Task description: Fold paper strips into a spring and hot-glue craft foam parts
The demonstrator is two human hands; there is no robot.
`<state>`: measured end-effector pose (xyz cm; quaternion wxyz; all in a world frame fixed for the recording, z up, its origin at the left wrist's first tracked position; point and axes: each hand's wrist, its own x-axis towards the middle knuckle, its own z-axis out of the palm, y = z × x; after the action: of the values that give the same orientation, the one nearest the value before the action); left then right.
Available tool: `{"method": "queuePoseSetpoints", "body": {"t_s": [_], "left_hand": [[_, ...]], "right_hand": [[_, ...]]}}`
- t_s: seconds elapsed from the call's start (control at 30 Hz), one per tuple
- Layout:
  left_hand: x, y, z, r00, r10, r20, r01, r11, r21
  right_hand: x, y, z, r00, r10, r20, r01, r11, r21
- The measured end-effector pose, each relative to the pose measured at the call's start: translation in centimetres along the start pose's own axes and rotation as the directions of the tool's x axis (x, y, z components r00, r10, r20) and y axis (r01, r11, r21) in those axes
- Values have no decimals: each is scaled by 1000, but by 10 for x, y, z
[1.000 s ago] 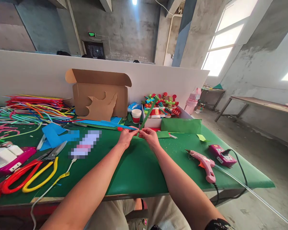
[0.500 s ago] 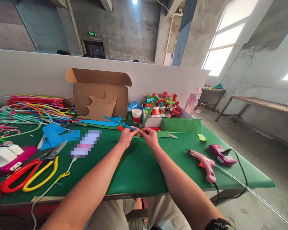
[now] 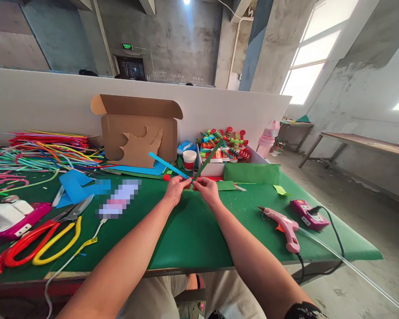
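Observation:
Above the green table, my left hand (image 3: 176, 189) and my right hand (image 3: 206, 188) meet fingertip to fingertip. A blue paper strip (image 3: 166, 164) slants up and left from the pinch of my left fingers. From my right fingers a dark green paper strip (image 3: 210, 158) rises up and right. The two strips come together between the fingers, where the fingertips hide how they join. Just behind the hands stand stacked paper cups (image 3: 189, 160). Green paper (image 3: 227, 185) lies flat beside my right hand.
Large scissors (image 3: 53, 230), a cutter knife (image 3: 58, 196) and colourful pipe cleaners (image 3: 49, 150) lie at left. A pink glue gun (image 3: 284, 227) rests at right by a power strip (image 3: 308, 215). A cardboard box (image 3: 139, 108) and a box of crafted figures (image 3: 224, 144) stand behind.
The blue strip has tilted up more steeply, and the green strip has leaned further right. Both hands stay in nearly the same place, still pinching the strips.

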<state>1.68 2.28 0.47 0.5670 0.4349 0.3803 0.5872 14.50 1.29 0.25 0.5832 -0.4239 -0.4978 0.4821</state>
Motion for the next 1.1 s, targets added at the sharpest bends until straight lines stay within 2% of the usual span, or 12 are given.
{"method": "queuePoseSetpoints", "body": {"t_s": [0.2,0.5,0.7,0.9,1.1], "left_hand": [[-2,-2,3,1000,9,30,-8,999,-31],[-3,3,2,999,41,15,-42,994,105],[-4,2,5,1000,11,-6,-11,996,85],[-3,5,4,999,42,14,-42,999,16],[-6,8,5,999,10,45,-10,1000,10]], "right_hand": [[-1,-2,1,997,6,-71,4,992,129],[-3,-4,0,1000,29,-2,-29,991,132],[-2,-2,0,998,29,-47,-20,984,179],[0,0,-4,994,107,8,-105,959,263],[3,4,-8,983,159,96,-183,923,339]]}}
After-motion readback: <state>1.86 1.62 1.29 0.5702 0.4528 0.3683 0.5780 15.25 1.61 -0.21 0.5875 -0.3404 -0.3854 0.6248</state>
